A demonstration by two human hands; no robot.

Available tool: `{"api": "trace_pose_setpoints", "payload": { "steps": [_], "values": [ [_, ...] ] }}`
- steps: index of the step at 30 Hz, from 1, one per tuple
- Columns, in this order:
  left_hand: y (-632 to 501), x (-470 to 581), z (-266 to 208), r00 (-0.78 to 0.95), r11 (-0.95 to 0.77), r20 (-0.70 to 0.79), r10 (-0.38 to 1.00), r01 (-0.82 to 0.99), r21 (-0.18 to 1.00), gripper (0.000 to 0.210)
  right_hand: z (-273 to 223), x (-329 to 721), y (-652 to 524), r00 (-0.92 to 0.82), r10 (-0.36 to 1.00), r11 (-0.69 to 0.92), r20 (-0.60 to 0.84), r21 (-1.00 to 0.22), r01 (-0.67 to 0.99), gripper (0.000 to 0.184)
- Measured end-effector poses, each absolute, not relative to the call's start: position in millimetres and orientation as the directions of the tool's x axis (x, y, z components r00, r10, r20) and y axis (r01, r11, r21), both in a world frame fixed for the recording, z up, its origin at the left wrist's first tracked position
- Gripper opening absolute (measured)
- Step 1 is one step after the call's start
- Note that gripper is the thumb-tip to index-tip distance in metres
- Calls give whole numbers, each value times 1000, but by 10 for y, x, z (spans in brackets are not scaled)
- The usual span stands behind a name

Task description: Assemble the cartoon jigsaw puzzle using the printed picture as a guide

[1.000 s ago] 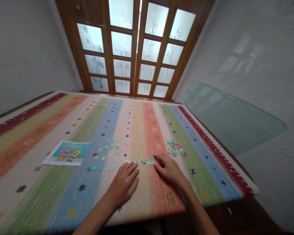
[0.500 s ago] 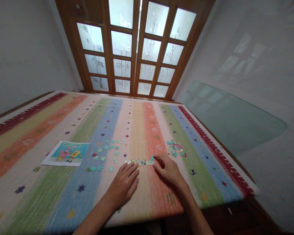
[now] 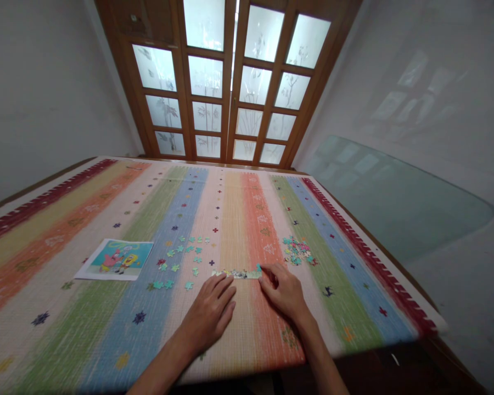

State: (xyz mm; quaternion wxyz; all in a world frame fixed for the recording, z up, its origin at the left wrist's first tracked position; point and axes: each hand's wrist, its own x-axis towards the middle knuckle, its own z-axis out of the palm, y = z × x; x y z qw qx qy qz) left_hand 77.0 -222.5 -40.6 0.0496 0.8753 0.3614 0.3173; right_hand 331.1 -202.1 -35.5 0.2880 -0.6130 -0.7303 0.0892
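Observation:
A narrow strip of joined jigsaw pieces [image 3: 242, 274] lies across the cream and orange stripes in front of me. My left hand [image 3: 213, 304] rests palm down with its fingers stretched out, fingertips on the strip's left part. At the right end, my right hand [image 3: 284, 288] pinches a teal puzzle piece [image 3: 259, 267] between thumb and forefinger, against the strip's upper corner. The fingers hide part of that piece. Left of the strip, several loose teal puzzle pieces [image 3: 175, 267] are spread out singly. A mixed pile of puzzle pieces [image 3: 298, 251] sits beyond my right hand.
A printed cartoon picture [image 3: 117, 259] lies flat on the left. The striped tablecloth [image 3: 239, 214] covers the table, whose near edge is close to my forearms. Wooden glazed doors [image 3: 230, 99] stand behind the table, and a greenish panel [image 3: 395, 192] is at the right wall.
The view has shifted slightly. Both hands keep nearly the same places on the strip, and the teal piece stays at its right end.

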Motion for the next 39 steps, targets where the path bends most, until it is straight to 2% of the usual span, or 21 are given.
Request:
{"api": "trace_pose_setpoints", "payload": {
  "steps": [6,9,12,16,24,32,39],
  "values": [
    [-2223,768,-408,533,-730,518,670,598,329,26,-350,3317,-2023,-77,944,248,319,-540,804,29],
    [-2224,775,-396,537,-738,526,660,593,321,25,-354,3325,-2017,-21,946,228,324,-615,755,30],
    [-2226,775,-382,540,-748,537,648,582,319,24,-369,3334,-1998,50,920,231,388,-641,731,29],
    [-2230,765,-368,531,-751,547,647,567,338,25,-380,3342,-1974,110,857,256,504,-601,757,28],
    [-2234,755,-336,476,-756,606,637,541,369,23,-361,3353,-1993,183,767,246,615,-545,802,28],
    [-2242,698,-316,528,-791,600,601,502,350,26,-319,3317,-2030,67,694,384,717,-448,807,25],
    [-2285,623,-285,514,-778,598,615,516,357,31,-308,3315,-2037,39,708,379,705,-426,821,26]
  ]
}}
